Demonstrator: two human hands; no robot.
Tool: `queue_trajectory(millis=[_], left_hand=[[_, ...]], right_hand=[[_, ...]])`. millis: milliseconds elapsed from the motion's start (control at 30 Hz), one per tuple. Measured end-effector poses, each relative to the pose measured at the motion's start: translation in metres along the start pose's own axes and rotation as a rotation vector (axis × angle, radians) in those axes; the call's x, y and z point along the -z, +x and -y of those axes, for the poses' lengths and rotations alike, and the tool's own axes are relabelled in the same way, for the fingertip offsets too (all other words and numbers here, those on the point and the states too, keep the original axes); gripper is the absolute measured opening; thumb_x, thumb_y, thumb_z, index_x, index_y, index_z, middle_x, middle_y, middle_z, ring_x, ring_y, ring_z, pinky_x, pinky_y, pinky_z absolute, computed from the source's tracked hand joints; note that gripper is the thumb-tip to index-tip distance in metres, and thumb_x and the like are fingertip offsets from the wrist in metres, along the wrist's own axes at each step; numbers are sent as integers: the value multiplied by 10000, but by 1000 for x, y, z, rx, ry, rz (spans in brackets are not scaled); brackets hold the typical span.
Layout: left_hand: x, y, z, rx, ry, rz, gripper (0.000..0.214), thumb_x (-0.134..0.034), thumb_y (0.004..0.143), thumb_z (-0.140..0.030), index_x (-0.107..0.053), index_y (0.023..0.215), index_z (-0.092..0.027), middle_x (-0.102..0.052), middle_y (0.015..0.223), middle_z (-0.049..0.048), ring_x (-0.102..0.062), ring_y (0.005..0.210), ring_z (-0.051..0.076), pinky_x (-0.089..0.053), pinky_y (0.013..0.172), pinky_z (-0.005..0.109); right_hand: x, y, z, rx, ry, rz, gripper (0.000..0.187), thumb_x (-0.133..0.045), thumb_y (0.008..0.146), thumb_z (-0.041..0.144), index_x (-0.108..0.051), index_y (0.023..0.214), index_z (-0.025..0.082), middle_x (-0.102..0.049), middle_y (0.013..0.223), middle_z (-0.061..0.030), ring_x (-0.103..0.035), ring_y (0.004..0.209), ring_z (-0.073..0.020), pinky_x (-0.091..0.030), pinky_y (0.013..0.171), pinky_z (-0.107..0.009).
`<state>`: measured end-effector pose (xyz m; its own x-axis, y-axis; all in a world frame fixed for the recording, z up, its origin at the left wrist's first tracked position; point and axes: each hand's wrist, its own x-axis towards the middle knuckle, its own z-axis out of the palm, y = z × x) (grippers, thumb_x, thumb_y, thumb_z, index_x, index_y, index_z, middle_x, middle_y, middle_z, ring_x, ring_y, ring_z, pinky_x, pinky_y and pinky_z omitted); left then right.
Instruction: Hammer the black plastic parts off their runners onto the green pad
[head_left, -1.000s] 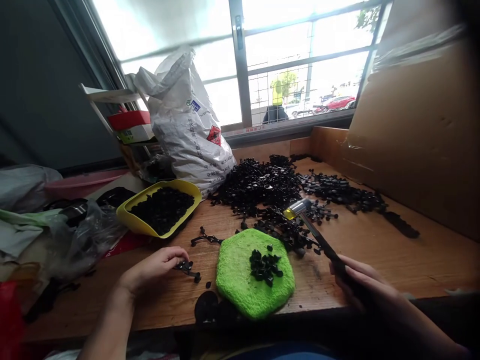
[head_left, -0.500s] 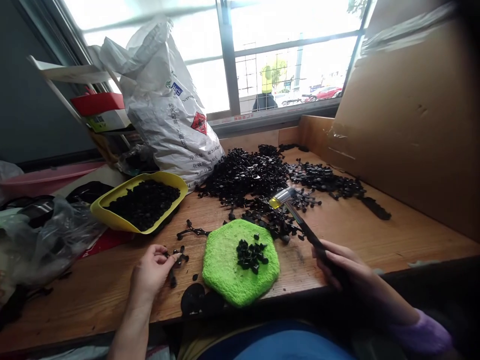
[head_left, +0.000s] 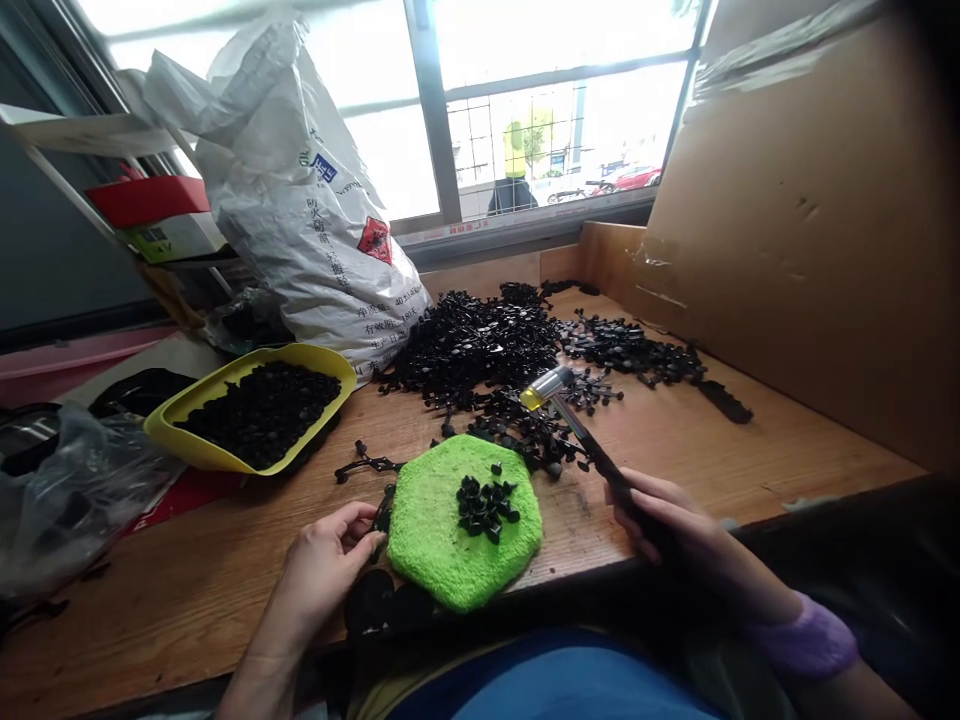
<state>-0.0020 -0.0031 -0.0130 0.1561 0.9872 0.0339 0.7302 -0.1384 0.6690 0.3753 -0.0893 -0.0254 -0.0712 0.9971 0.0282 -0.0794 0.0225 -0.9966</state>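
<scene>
My left hand (head_left: 324, 567) rests on the wooden table (head_left: 720, 455), fingers pinched on a small black plastic sprue (head_left: 383, 511) at the left edge of a green hexagonal pad (head_left: 442, 545). A little heap of black plastic bits (head_left: 484, 503) lies on the pad. My right hand (head_left: 671, 525) grips the dark handle of a small hammer (head_left: 570, 415), whose yellow-and-metal head hovers over the big pile of black parts (head_left: 495, 350).
A yellow tray (head_left: 184, 440) full of black pieces sits at left, a white printed sack (head_left: 300, 210) behind it. Cardboard (head_left: 810, 220) walls the right side. Plastic bags (head_left: 67, 490) crowd the far left. A loose sprue (head_left: 364, 464) lies near the pad.
My left hand carried the black sprue rightward up to the pad's edge. The hammer hand stayed about where it was; the camera view shifted.
</scene>
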Motion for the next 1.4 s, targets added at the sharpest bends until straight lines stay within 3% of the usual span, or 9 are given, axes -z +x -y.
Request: queue_trajectory(millis=[100,200,267,367,533,1000,1133,1267,1400], left_hand=[[7,2,-7,52,-193,-81,289,-683,639,-336,-611,865,-172,-650,646,0,-581,612,150,-425,558,227],[7,12,-27,146,-589,-112,351,-731,604,-301,-554,877,-169,-652,694,-11,-583,623,111,-418,525,174],[2,22,-44,207,-783,-20,376,-746,595,-248,-525,889,-171,-654,739,-15,-587,614,81,-414,508,141],[-14,36,-64,257,-892,181,387,-734,616,-179,-506,928,-161,-654,763,4,-603,602,76,-431,511,136],[-33,46,-73,284,-903,277,403,-721,627,-119,-494,959,-140,-623,686,-3,-592,545,77,-447,488,148],[-38,47,-77,286,-806,302,385,-705,639,-144,-458,935,-150,-568,638,-27,-585,497,85,-418,433,139],[-40,46,-76,237,-822,272,382,-719,616,-156,-441,878,-172,-469,559,-85,-481,440,36,-361,391,112],[-42,47,-75,207,-819,291,377,-715,606,-165,-425,847,-183,-458,563,-91,-400,403,13,-304,359,101],[-44,48,-74,188,-819,293,351,-691,616,-171,-416,834,-189,-467,567,-87,-396,389,13,-284,350,98]], right_hand=[[3,0,-2,9,-7,30,287,-406,870,361,-553,978,140,-461,581,17,-382,403,-83,-256,378,-221],[6,1,-4,14,-7,58,283,-400,879,348,-552,984,134,-460,574,17,-396,414,-87,-258,388,-222],[7,1,-6,4,2,56,274,-389,887,332,-546,994,135,-465,583,17,-393,416,-84,-255,392,-221],[7,1,-8,-15,17,58,265,-378,895,320,-535,1008,139,-464,598,18,-385,417,-79,-257,394,-217],[6,0,-8,-15,19,39,258,-380,890,324,-535,993,146,-461,598,18,-383,419,-79,-252,398,-218],[12,1,-8,28,-35,69,313,-393,883,368,-553,991,122,-476,571,12,-418,411,-90,-288,382,-225],[7,1,-2,92,-263,52,313,-344,912,371,-563,940,149,-482,546,16,-423,424,-106,-323,408,-235],[-6,1,13,217,-655,69,260,-339,927,339,-555,963,198,-592,729,-28,-528,635,-164,-393,570,-260],[-21,5,21,277,-929,130,273,-295,937,333,-528,871,208,-589,683,-30,-524,583,-172,-358,540,-269]])
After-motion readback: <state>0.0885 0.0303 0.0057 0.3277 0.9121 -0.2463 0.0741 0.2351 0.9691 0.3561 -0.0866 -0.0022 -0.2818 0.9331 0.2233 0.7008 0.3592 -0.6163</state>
